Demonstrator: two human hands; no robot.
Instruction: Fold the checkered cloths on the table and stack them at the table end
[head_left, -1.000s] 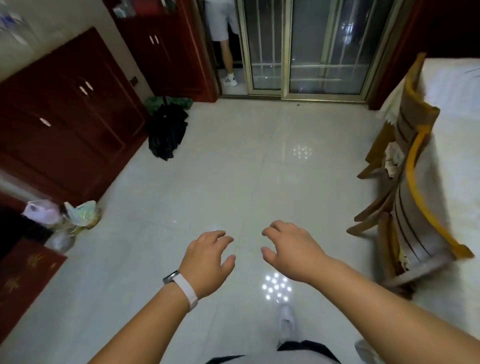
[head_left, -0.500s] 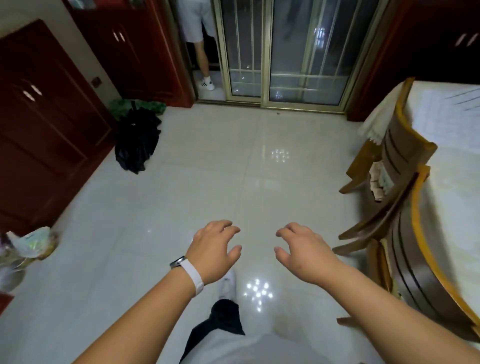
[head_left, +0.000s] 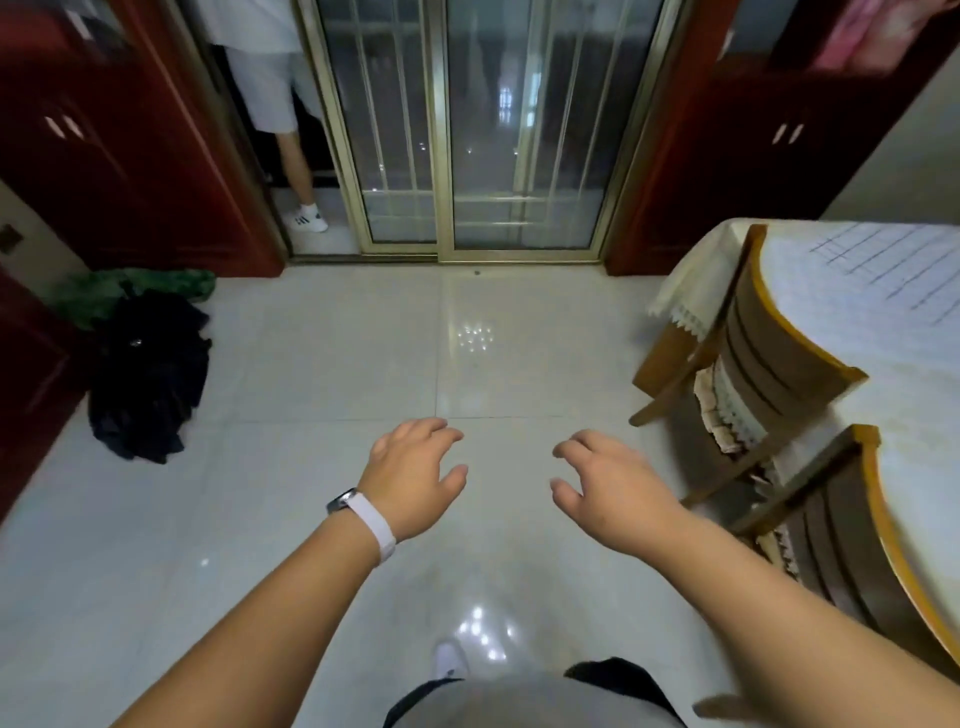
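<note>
Heaped at 9 o'clock on the glossy white tiled floor (head_left: 322, 364): dark crumpled clothing (head_left: 148, 379). Hovering at centre, apart: left hand (head_left: 410, 478) (white wristband) and right hand (head_left: 608, 493), fingers (head_left: 436, 426) loosely curled, spread, holding nothing. Lying flat at 2 o'clock on the white-covered counter (head_left: 914, 395): blue-lined white checkered cloth (head_left: 883, 275).

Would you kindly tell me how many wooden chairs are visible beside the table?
2. The far chair stands by the table's far corner; the near chair sits closer to the camera along the same edge. Others may be hidden out of frame.
</note>
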